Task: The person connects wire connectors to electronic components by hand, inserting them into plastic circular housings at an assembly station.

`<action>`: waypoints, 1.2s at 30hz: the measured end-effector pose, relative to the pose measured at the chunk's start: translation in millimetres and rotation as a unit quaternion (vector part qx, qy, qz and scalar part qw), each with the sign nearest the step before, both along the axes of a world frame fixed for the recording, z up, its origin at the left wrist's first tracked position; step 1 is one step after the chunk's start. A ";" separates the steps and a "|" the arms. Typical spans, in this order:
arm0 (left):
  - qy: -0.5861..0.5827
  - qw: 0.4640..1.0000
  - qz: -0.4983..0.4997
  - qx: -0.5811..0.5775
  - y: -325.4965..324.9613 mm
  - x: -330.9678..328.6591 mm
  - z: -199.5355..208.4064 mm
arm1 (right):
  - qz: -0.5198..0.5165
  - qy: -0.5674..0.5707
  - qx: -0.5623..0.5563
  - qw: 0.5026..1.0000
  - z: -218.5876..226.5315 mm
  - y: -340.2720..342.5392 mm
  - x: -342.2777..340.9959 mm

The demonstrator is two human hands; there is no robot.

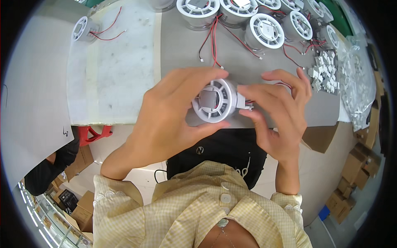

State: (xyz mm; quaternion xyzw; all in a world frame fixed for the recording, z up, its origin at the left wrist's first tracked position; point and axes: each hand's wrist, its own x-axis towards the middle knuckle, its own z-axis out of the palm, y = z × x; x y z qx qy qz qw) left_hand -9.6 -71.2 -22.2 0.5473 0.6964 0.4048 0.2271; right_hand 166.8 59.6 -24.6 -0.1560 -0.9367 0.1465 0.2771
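Observation:
Near the table's front edge, my left hand (159, 113) curls its thumb and fingers around a round white plastic housing (224, 99). A spoked ring forms its face, with a grey square plate at the centre. My right hand (283, 109) pinches a small white plastic piece (241, 101) against the housing's right side with thumb and index finger. The other right fingers are raised and apart. Red and dark wires run from the small piece behind those fingers, partly hidden. Whether the piece is fixed to the housing, I cannot tell.
Several similar white housings (264, 31) with red and black wires stand at the back; another (84, 29) lies far left. A pile of small white pieces (325, 72) and a clear plastic bag (359, 87) are at right. Below are a red stool (94, 134) and cardboard boxes (351, 169).

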 end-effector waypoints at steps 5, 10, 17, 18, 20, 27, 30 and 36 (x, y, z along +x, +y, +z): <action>-0.077 0.997 -0.004 -0.007 -2.2 -4.7 -3.9 | 0.032 0.016 -0.013 0.999 -2.5 3.2 -2.4; -0.089 0.996 0.000 -0.002 -2.9 -4.9 -5.6 | 0.033 0.044 -0.025 0.998 -10.0 3.3 -3.0; -0.076 0.997 -0.025 0.009 -2.8 -12.0 -8.0 | 0.022 0.024 0.029 0.999 -9.1 -5.8 -4.0; -0.077 0.997 -0.024 0.008 -2.4 -13.3 -7.1 | 0.023 0.024 0.028 0.999 -9.5 -7.0 -4.5; -0.083 0.995 -0.033 -0.033 -0.2 -15.6 -3.5 | 0.008 0.014 0.030 0.999 -9.5 -9.3 -5.2; -0.019 0.998 -0.052 -0.004 1.8 -13.2 -0.3 | 0.003 0.044 0.000 0.999 -10.5 -12.6 -4.1; -0.026 0.997 -0.042 0.058 5.4 -5.6 -9.1 | -0.010 -0.028 0.002 1.000 -6.6 -8.8 5.7; 0.132 0.987 0.092 0.028 -7.5 -47.7 74.0 | -0.028 -0.039 0.106 0.993 39.0 -5.6 7.9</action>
